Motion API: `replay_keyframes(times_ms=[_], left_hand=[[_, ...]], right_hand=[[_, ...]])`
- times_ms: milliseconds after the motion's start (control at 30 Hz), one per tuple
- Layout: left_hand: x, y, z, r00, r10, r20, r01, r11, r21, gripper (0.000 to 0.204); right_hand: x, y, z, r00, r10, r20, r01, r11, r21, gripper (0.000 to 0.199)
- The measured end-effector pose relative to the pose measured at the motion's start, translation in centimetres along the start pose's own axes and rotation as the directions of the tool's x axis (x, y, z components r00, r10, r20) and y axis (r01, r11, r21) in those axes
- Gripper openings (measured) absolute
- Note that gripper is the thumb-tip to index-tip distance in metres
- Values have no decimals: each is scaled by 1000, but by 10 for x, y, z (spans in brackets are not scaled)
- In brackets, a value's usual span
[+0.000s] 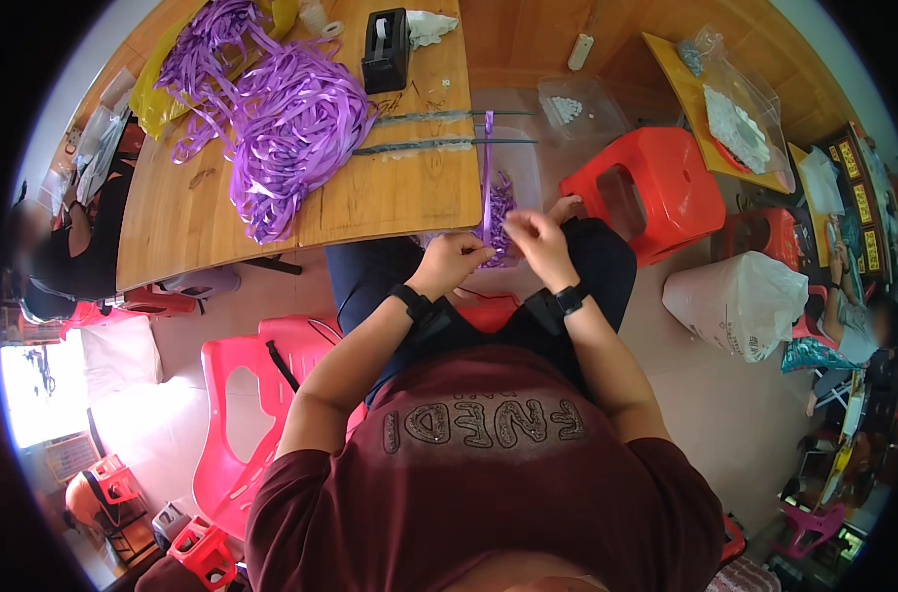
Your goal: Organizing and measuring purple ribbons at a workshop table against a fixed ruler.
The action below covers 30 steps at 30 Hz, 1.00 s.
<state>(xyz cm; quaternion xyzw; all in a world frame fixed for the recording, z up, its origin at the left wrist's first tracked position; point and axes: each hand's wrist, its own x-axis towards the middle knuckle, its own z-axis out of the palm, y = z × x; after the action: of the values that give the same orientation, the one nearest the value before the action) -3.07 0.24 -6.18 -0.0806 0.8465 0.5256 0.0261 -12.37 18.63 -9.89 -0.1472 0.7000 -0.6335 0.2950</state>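
Note:
A purple ribbon [487,176] hangs from two thin dark rods [449,146] that stick out past the table's right edge. At its lower end, my left hand [454,260] is closed, thumb and fingertips pinched on the ribbon. Just to the right of it, my right hand [542,247] is raised with bent fingers, its fingertips smeared by motion; whether they hold anything cannot be told. Beneath both hands a clear plastic bin [524,158] stands with a heap of short purple ribbon pieces [502,202] in it. Dark bands circle both wrists.
On the wooden table [409,202] lie a large tangle of purple ribbon [291,123], a yellow bag [158,99] and a black tape dispenser [385,51]. A red stool [656,187] and a white sack [735,304] stand at right, a pink chair [217,424] at left. Other people sit at both sides.

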Motion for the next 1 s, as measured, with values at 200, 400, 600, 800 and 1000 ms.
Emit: replay_keyframes(times_ms=[200, 400, 600, 800, 1000], left_hand=[[-3, 9, 5, 990, 136, -39, -136, 991, 13, 24], [-10, 4, 6, 998, 66, 3, -65, 993, -99, 26], [-12, 10, 0, 977, -165, 133, 191, 958, -215, 29], [-11, 7, 2, 990, -45, 133, 79, 962, -263, 28], [-17, 33, -6, 971, -95, 220, 136, 974, -181, 29]], right_hand=[[49, -67, 17, 878, -445, -175, 372, 865, -336, 26], [72, -95, 18, 962, -215, -168, 214, 977, -24, 27], [62, -102, 28, 924, -275, -267, 316, 941, 124, 29], [63, -102, 23, 956, -211, -206, 223, 974, 38, 25], [71, -106, 17, 977, -163, -140, 200, 931, 307, 19]])
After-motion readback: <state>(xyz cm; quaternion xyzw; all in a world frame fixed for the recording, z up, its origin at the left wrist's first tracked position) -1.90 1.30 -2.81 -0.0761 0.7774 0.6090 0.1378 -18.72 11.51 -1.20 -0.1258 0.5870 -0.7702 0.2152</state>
